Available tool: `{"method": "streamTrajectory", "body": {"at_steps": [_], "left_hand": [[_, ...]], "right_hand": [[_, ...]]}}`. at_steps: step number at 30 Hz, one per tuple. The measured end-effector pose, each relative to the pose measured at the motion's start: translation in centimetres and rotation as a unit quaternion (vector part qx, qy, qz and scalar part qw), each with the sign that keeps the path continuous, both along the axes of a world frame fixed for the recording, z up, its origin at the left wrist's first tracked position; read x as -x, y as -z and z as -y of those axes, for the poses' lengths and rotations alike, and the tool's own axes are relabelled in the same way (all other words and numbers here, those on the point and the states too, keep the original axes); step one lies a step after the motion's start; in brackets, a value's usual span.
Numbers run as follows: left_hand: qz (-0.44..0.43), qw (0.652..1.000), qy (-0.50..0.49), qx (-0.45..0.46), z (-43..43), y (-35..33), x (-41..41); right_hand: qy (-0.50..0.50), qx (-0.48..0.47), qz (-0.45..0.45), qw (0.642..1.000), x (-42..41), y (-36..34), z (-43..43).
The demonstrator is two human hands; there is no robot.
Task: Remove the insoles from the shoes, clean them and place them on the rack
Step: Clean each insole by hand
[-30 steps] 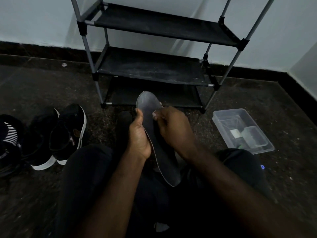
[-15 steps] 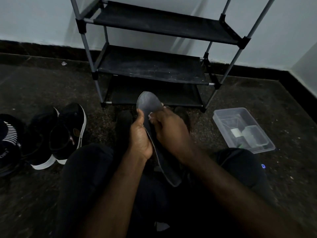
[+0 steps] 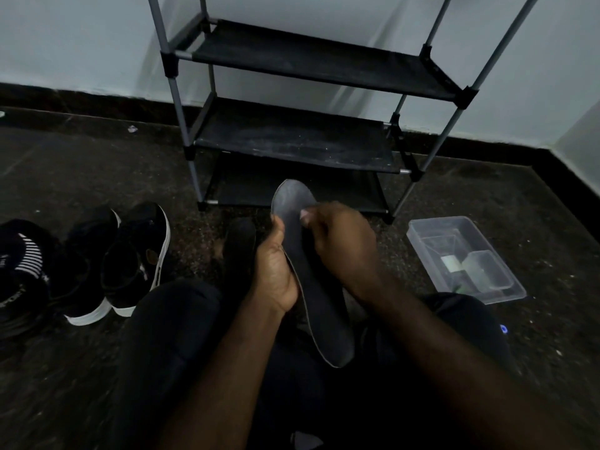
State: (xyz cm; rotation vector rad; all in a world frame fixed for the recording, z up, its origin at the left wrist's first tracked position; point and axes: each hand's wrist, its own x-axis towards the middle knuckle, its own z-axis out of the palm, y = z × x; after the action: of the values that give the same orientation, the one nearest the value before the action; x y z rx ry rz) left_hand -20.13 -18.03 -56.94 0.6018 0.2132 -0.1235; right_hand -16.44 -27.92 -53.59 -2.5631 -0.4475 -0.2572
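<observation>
Head view, and we're down low on a dark, speckled floor. There's a pale wall behind, with a black skirting running along its foot and turning the corner at far right. The rack stands against that wall: grey poles, black fabric shelves, three tiers showing, the middle one looking dusty.

Front and centre is the insole, dark grey and held up over the lap. Its toe end points at the rack's bottom shelf and its heel end dips toward the person's dark trousers. The left hand grips its left edge, thumb laid up along the face, fingers wrapped behind. The right hand is curled over the right edge near the toe, fingertips on the face.

Off to the left, a pair of black shoes with white soles sit side by side on the floor. Further left is a black striped shoe. To the right, a clear plastic tub sits on the floor near the rack's front leg.

Now the murky bits. There's a small pale spot at the right fingertips; nail or cloth, can't tell. A long dark shape lies just beside the left hand, shoe or second insole, too dim to say. The tub's contents are a blur of pale blocks. The rack's top is cut off by the frame, the striped shoe is clipped at the left edge, and the light is poor throughout.
</observation>
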Motion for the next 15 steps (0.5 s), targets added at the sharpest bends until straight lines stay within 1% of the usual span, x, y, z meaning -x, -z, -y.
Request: {"method": "streamTrajectory", "body": {"at_steps": [2,4,7,9,10,11,14,15], "left_hand": [[0.009,1.0,0.003,0.006,0.3,0.0,0.1],[0.011,1.0,-0.002,-0.005,0.2,0.1,0.0],[-0.001,1.0,-0.012,-0.017,-0.4,0.4,-0.4],[-0.002,1.0,-0.014,-0.021,-0.6,0.5,-0.4],[-0.003,1.0,-0.014,-0.015,-0.6,0.4,-0.3],[-0.001,1.0,-0.011,-0.007,-0.5,0.3,-0.3],[0.009,1.0,-0.007,-0.001,-0.2,0.4,0.0],[0.012,1.0,-0.005,-0.003,-0.1,0.5,0.0]], "right_hand": [[0.053,0.008,0.001,0.999,-1.7,-0.5,0.4],[0.046,0.027,0.007,0.999,-1.9,-0.9,0.2],[-0.047,0.043,0.017,0.998,0.1,-0.5,-0.6],[-0.117,0.036,0.018,0.992,1.6,0.0,-0.7],[-0.127,0.029,0.017,0.991,1.6,0.1,-0.5],[-0.113,0.019,0.017,0.993,1.2,-0.1,-0.2],[-0.008,-0.022,-0.009,1.0,-1.7,-0.8,0.6],[0.013,-0.026,-0.009,1.0,-2.3,-1.0,0.7]]}}
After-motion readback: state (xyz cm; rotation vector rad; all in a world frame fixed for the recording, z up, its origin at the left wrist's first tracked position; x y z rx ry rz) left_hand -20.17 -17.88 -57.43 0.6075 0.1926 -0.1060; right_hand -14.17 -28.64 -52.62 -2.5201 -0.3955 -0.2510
